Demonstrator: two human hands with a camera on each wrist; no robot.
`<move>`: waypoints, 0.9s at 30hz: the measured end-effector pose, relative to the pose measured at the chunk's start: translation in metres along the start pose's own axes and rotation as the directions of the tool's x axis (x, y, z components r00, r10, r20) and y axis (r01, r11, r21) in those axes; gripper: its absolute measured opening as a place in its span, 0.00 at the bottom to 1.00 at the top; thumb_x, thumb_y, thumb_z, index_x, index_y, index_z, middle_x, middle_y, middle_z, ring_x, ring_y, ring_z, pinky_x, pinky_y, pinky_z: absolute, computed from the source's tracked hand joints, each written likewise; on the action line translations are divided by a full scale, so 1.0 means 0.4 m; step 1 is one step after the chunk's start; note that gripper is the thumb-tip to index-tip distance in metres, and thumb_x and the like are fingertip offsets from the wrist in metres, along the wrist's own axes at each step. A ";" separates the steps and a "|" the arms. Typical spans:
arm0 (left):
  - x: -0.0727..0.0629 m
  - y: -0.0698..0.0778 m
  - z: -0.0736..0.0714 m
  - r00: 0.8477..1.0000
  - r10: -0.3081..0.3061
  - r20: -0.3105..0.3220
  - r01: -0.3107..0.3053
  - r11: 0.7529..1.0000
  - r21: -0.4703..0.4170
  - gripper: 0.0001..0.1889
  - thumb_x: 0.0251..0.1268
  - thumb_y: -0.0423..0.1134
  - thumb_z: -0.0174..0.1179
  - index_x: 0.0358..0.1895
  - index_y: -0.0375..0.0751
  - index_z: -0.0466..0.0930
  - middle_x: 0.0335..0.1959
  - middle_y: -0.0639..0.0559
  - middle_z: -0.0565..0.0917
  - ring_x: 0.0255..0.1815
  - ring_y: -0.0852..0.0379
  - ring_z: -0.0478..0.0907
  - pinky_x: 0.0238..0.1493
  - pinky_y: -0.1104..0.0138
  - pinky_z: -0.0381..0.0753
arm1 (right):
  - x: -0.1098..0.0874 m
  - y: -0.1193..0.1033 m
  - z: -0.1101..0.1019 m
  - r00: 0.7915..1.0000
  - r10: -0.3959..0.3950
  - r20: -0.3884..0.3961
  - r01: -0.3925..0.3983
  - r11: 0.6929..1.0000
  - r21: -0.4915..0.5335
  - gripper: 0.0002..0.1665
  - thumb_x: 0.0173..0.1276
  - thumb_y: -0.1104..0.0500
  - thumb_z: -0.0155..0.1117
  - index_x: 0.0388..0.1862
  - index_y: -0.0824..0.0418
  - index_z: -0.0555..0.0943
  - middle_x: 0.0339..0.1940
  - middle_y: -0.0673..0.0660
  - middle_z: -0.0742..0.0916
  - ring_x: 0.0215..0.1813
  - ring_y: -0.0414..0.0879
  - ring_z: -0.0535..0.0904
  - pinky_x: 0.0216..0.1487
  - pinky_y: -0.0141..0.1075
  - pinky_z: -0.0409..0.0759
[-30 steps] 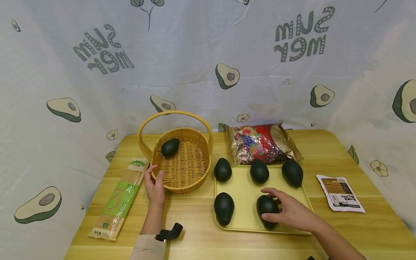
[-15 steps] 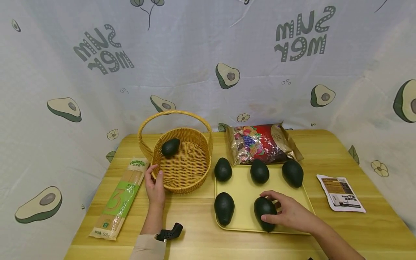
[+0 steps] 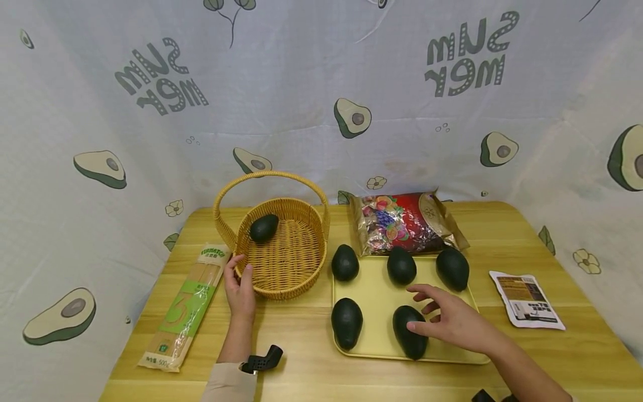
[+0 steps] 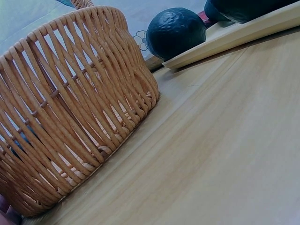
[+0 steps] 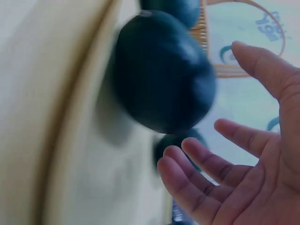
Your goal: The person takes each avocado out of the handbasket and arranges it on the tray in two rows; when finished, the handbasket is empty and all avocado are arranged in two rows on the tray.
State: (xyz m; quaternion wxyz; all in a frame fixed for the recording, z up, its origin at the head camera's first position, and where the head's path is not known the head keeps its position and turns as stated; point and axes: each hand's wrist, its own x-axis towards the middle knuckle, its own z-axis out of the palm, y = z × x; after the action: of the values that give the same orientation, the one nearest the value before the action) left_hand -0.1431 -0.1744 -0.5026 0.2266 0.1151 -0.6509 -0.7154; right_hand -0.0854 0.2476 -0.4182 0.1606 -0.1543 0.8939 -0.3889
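Note:
My left hand [image 3: 240, 287] holds the left front side of a wicker basket [image 3: 313, 279], thumb at the rim. A dark green avocado [image 3: 263, 228] lies inside the basket on the left. My right hand [image 3: 454, 321] is held with fingers spread over the right part of a yellow tray [image 3: 374, 304]. Its thumb overlaps the front right avocado [image 3: 409, 338] in the head view. In the right wrist view, a gap shows between those fingers [image 5: 197, 157] and the avocado [image 5: 164, 70]. Another avocado [image 3: 346, 324] sits at the tray's front left; several more line its back edge.
A red and gold candy bag [image 3: 409, 223] lies behind the tray. Left of the basket is a pack of noodles [image 3: 186, 307] with a green label. To the tray's right lies a white and brown pouch [image 3: 527, 300]. A printed cloth [image 3: 301, 111] hangs behind the table.
My right hand has shifted the front right avocado slightly left and then let go of it, its fingers opening and drawing back. The left hand and basket have stayed put.

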 end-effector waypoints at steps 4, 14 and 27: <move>0.001 0.000 -0.001 1.000 0.004 -0.004 -0.004 1.000 -0.009 0.18 0.79 0.34 0.49 0.66 0.31 0.66 0.71 0.44 0.66 0.67 0.51 0.65 0.56 0.76 0.66 | 0.010 -0.041 -0.019 0.997 -0.032 -0.066 0.027 0.997 -0.075 0.43 0.65 0.44 0.73 0.72 0.61 0.70 0.59 0.64 0.83 0.52 0.52 0.83 0.47 0.45 0.84; 0.000 0.001 -0.002 1.000 0.001 -0.014 -0.001 1.000 -0.018 0.18 0.79 0.33 0.49 0.66 0.31 0.66 0.70 0.44 0.67 0.66 0.50 0.65 0.56 0.75 0.66 | 0.081 -0.199 -0.032 0.979 -0.170 -0.109 0.150 0.974 -0.172 0.38 0.67 0.42 0.71 0.71 0.55 0.74 0.58 0.56 0.85 0.53 0.49 0.83 0.52 0.49 0.83; 0.006 -0.003 -0.004 1.000 0.013 -0.001 -0.013 1.000 -0.022 0.18 0.78 0.34 0.49 0.66 0.30 0.66 0.73 0.41 0.65 0.66 0.50 0.63 0.56 0.74 0.64 | 0.269 -0.391 0.022 0.968 -0.253 -0.003 0.250 0.960 -0.129 0.33 0.70 0.45 0.69 0.71 0.51 0.74 0.60 0.53 0.84 0.53 0.47 0.84 0.52 0.44 0.84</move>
State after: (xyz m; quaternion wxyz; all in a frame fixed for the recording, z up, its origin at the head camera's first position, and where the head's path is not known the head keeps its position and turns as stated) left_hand -0.1446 -0.1767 -0.5036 0.2328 0.1089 -0.6435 -0.7210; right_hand -0.1552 0.0971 -0.3252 0.0911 -0.2729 0.8917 -0.3495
